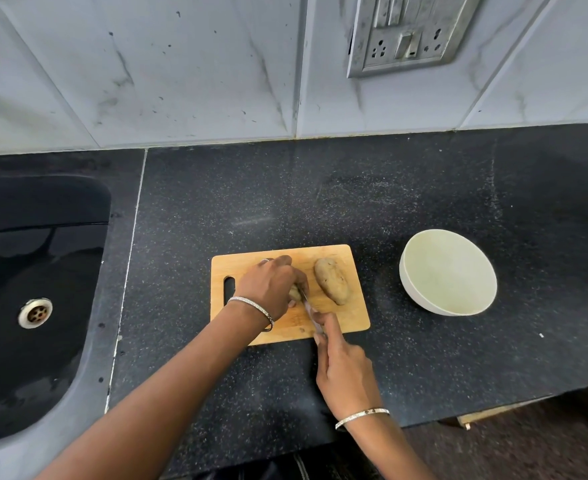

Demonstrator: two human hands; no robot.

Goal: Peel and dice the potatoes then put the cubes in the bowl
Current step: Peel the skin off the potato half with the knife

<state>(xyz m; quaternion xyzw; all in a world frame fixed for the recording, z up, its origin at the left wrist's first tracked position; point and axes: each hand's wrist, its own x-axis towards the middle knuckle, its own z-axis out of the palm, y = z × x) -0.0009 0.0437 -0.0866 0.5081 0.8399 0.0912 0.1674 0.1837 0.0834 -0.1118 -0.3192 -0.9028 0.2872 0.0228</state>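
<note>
A wooden cutting board (pixel 341 320) lies on the black counter. My left hand (pixel 272 285) curls over a small potato (pixel 294 292) on the board and hides most of it. My right hand (pixel 344 368) grips a knife (pixel 308 308) by its handle, index finger stretched along it, and the thin blade reaches the small potato. A second, larger potato (pixel 332 280) with its brown skin on lies loose on the board's right half. The pale bowl (pixel 448 271) stands to the right of the board, nothing in it.
A black sink (pixel 33 306) with a metal drain takes up the left side. The counter's front edge (pixel 493 407) runs close behind my right wrist. A switch and socket plate (pixel 407 32) hangs on the tiled wall.
</note>
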